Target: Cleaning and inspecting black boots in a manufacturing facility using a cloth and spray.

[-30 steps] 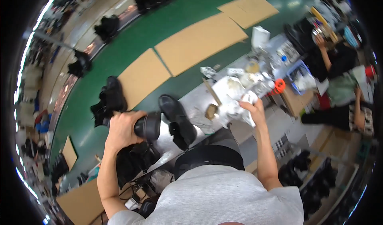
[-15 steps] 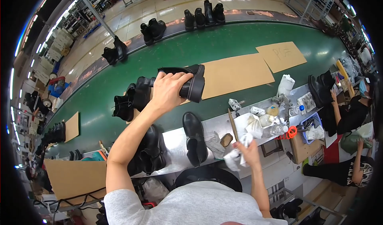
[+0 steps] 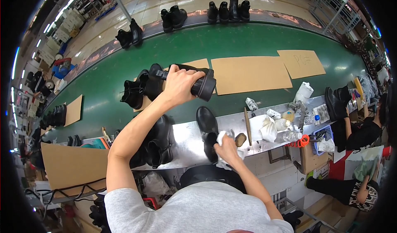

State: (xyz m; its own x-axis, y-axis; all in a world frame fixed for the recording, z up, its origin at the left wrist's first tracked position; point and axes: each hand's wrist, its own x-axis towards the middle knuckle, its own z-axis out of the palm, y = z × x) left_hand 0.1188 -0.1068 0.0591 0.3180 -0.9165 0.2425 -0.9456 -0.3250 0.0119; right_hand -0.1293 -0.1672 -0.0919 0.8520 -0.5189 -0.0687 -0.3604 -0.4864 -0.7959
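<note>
Our left hand [image 3: 180, 84], just off centre toward 11 o'clock, has its fingers wrapped over a black boot [image 3: 204, 87] tipped on its side above the green surface [image 3: 248, 41]. Our right hand [image 3: 228, 149], down around 5 o'clock, has a white cloth [image 3: 222, 137] bunched in its fingers, right beside the second boot [image 3: 206, 119]. That one's on the metal bench [image 3: 185, 138] near 6 o'clock, toe pointing to 12. Can't tell if the cloth is actually touching it, tbh.

Biggest worry for us: the left hand is the only one on the raised boot, so if that one-handed hold loosens or the leather's slick, it could drop or roll. The dark pair [image 3: 135, 93] at 10 o'clock looks close too, so a careless swing left might knock it, though overlap hides the gap.

Down low, the right wrist could nudge the bench boot if we reach across without looking. We'd also watch the cloth trailing into the brown lump [image 3: 240, 140] at 4 o'clock, as it might pick up grit and scuff the leather. The clear bottle [image 3: 287, 137], between 3 and 4, could get tipped by a wide elbow.
</note>
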